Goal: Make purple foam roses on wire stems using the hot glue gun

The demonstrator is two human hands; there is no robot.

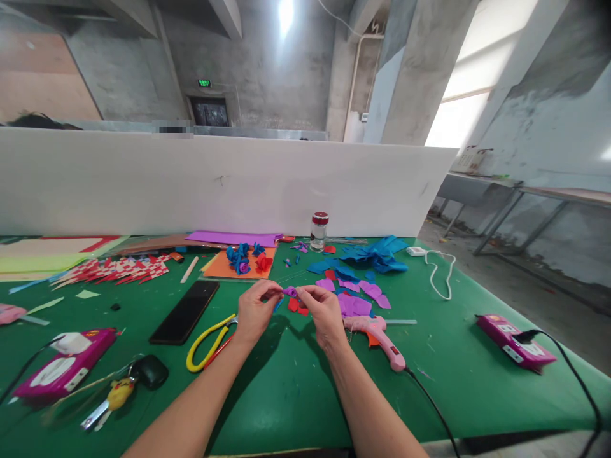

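Between my two hands, over the middle of the green table, is a small purple paper flower point(290, 292). The fingertips of my left hand point(258, 310) pinch its left end. On its right side, the thumb and fingers of my right hand point(323, 313) press against it. Loose purple paper petals point(356, 305) and red petals point(296, 306) lie just beyond and beside my right hand. Close to my right wrist rests a pink glue gun point(379, 337) with a clear glue stick in it. Yellow-handled scissors point(203, 346) lie by my left wrist.
A black phone point(185, 313) lies left of the scissors. Finished paper flowers point(243, 257) sit on orange paper behind my hands, near a red-lidded jar point(319, 232) and crumpled blue paper point(375, 256). Magenta power strips point(513, 343) with cords lie at both sides. A white partition point(214, 184) stands behind.
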